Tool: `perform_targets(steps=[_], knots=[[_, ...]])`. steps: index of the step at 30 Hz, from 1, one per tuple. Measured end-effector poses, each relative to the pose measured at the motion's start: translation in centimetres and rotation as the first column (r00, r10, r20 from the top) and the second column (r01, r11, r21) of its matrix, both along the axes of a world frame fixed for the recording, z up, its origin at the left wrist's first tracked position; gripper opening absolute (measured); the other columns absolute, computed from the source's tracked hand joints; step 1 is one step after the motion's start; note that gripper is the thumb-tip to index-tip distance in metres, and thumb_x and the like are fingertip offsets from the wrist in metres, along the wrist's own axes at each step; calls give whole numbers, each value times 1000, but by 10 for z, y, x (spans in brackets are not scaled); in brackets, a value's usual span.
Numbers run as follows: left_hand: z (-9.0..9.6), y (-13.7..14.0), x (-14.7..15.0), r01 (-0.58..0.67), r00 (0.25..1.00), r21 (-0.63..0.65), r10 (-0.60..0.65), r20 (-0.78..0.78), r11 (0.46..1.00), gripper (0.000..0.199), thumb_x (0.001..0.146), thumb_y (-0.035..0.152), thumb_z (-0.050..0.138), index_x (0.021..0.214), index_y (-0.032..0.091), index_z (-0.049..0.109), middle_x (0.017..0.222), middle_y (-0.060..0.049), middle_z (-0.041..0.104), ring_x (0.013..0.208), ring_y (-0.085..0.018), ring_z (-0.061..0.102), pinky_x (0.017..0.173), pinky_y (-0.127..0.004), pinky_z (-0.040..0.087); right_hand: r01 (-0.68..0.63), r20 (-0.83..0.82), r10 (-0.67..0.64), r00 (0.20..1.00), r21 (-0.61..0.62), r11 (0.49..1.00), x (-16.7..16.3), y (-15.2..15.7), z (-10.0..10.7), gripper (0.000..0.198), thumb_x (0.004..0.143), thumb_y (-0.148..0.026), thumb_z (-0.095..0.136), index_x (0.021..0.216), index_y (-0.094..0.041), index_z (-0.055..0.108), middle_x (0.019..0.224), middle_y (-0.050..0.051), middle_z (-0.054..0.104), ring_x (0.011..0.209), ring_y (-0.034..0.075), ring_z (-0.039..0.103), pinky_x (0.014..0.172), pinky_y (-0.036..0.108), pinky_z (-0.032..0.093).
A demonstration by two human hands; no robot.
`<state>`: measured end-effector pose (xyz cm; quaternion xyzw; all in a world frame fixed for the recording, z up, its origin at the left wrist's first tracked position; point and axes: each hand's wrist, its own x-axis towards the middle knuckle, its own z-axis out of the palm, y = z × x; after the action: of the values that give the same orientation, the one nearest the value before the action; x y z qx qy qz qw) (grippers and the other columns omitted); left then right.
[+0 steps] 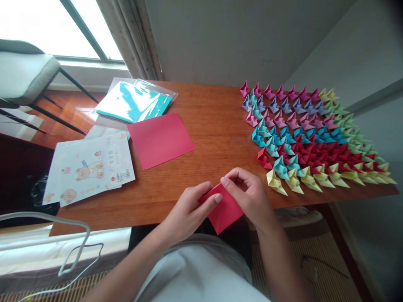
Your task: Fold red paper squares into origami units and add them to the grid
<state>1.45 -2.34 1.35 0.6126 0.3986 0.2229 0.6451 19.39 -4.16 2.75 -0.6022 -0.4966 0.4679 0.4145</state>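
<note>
Presently, the left hand (192, 205) is pinching a folded red paper (225, 214) between thumb and curled fingers, and the right hand (250, 193) is gripping its upper edge, fingers likewise closed on it. That paper is being held over the near edge of the surface (220, 134). Paper boats (310, 152) are sitting in rows toward the right edge, a red sheet (162, 140) toward the left.

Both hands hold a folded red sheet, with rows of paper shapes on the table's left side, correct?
Wrong side: the head view shows the paper shapes on the right side of the table. Left hand and right hand do hold the folded red sheet.
</note>
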Motion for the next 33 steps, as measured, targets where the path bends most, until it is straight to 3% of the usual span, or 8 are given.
perform_targets(steps=[8,14,17,20,25,30,33], knots=[[-2,0,-1,-65,989,-213,92,119,975,40,98,51,51,74,18,50,65,5,44,56,-8,40,50,-18,35,-38,-113,32,993,-54,998,4,1,-8,27,93,-47,62,87,-21,67,81,-1,67,72,14,60,63,23,46],[-3,3,-3,-216,970,-95,225,95,972,36,99,45,51,76,18,54,67,3,49,60,-10,45,54,-19,38,-131,-38,128,991,-86,988,16,-5,-12,47,99,-54,48,72,-19,62,74,0,61,69,14,54,62,24,42],[-3,5,-4,-251,963,-29,253,91,967,27,100,40,52,90,17,63,80,0,58,72,-13,51,65,-20,42,-147,-37,145,989,-57,987,17,-11,-10,39,99,-49,51,78,-19,66,75,1,64,72,16,58,65,25,46],[-2,6,-5,-247,956,-59,253,146,967,22,99,37,54,102,18,66,92,-2,64,83,-15,55,74,-22,43,-131,33,131,991,4,991,15,-15,-7,25,96,-41,58,85,-20,69,80,2,69,75,17,62,69,27,49],[0,7,-6,-163,944,-223,217,247,961,27,95,42,61,88,16,62,79,0,58,71,-12,50,65,-21,43,-75,246,39,968,138,988,11,-18,-5,17,90,-33,66,78,-21,67,73,1,65,68,16,57,64,27,47],[0,5,-4,-148,949,-272,214,233,951,29,92,45,65,91,15,63,83,-2,61,74,-13,53,66,-21,43,-18,166,-9,986,159,987,4,-18,-5,8,83,-25,72,80,-22,64,76,-1,64,71,15,57,65,26,47],[-1,2,1,-154,929,-368,261,261,917,29,91,44,66,93,15,66,84,-3,64,76,-15,57,68,-23,47,-15,109,0,994,141,990,-3,-18,-8,15,81,-22,72,94,-23,66,91,1,69,83,18,63,73,27,51]])
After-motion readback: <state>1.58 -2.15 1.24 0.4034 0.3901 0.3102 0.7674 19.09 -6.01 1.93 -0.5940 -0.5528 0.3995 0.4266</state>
